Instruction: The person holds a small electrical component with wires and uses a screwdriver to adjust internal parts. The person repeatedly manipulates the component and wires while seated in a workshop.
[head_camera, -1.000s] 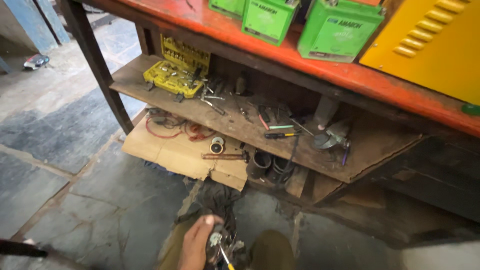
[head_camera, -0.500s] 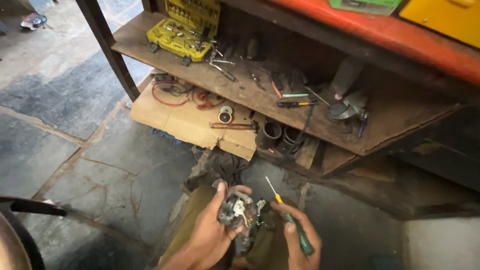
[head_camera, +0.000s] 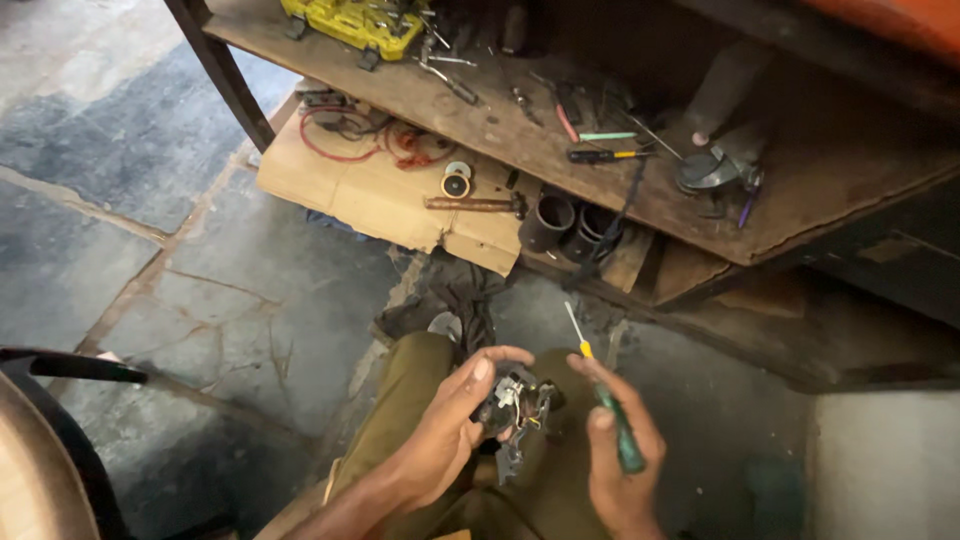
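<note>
My left hand (head_camera: 440, 435) is closed around a small dark electrical part with loose coloured wires (head_camera: 512, 405), held over my lap. My right hand (head_camera: 620, 450) grips a screwdriver (head_camera: 603, 400) with a green handle, a yellow collar and a thin shaft that points up and to the left, its tip away from the part. Both hands hover above my olive trousers (head_camera: 400, 400). My dark shoe (head_camera: 455, 305) rests on the stone floor in front.
A low wooden shelf (head_camera: 800, 210) carries screwdrivers (head_camera: 605, 155), loose hand tools and a yellow tool case (head_camera: 345, 20). On the floor lie a cardboard sheet (head_camera: 370, 195) with red wire, a tape roll (head_camera: 457, 180), a hammer and two black pipe pieces (head_camera: 565, 225). A dark bar (head_camera: 70, 365) juts in at left.
The view has tilted down from the orange bench top to my lap. My right hand came in with the screwdriver, and both hands now sit larger and closer together around the part.
</note>
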